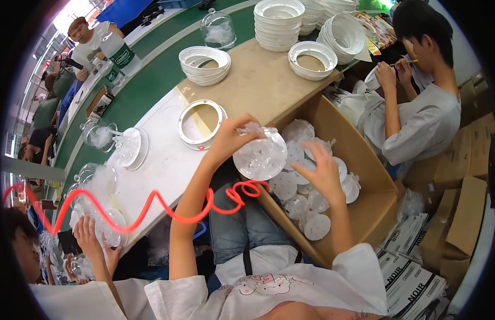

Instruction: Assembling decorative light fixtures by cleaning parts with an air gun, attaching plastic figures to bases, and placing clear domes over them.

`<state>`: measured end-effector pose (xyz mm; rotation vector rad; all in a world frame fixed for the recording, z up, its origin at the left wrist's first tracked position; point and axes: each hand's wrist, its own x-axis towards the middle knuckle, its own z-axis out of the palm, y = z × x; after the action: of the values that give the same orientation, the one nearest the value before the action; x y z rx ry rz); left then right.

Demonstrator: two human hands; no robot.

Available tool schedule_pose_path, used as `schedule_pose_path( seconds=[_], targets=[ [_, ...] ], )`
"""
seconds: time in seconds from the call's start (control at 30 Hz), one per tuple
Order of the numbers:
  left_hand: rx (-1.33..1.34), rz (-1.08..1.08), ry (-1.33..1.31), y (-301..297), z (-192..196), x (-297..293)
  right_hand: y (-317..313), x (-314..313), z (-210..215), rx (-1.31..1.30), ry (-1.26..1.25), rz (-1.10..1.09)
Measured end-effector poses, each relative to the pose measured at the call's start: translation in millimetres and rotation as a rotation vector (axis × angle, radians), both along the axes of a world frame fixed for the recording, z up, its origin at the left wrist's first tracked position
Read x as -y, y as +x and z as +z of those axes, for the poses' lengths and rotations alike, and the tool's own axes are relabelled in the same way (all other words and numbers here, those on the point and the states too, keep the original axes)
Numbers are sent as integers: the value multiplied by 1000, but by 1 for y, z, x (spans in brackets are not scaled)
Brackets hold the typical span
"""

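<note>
"What takes up the most room?"

"The work table [165,168], white toward the left and tan across the upper middle of the frame. Then the cardboard box [367,154], open, right of centre."

"And next?"

"A co-worker [423,117] in a grey top, seated at upper right, with both hands raised. After that, a red coiled tube [157,197] running from the left edge to the middle."

"The wearer's hands?"

"The right hand [323,169] is over the box, fingers spread and thumb held apart. I can't tell whether its fingertips touch anything below. The left hand [232,136], near the centre, pinches the upper edge of a wrapped disc [260,156]."

"So where is that disc?"

"Mid-frame, at the box's left side, clear film crinkled at its top."

"Anything smaller?"

"A white ring [220,120] lies flat on the table, just left of the left hand. Smallest are the round, pale discs [317,227] heaped inside the box, some in clear film."
</note>
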<state>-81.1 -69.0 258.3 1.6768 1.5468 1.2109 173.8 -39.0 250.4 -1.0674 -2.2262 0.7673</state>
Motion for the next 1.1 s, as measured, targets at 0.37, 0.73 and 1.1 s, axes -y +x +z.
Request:
schedule_pose_path(
  seconds=[0.37, 0.73, 1.1],
  targets=[
    [-257, 261, 359, -68, 54, 9, -165, -51, 64, -248, -21, 554],
    [-374, 406, 483, -129, 41, 1, -236, -75, 75, -80, 78, 582],
    [-227, 510, 225, -138, -51, 74, -257, -120, 44, -131, -117, 537]
  ],
)
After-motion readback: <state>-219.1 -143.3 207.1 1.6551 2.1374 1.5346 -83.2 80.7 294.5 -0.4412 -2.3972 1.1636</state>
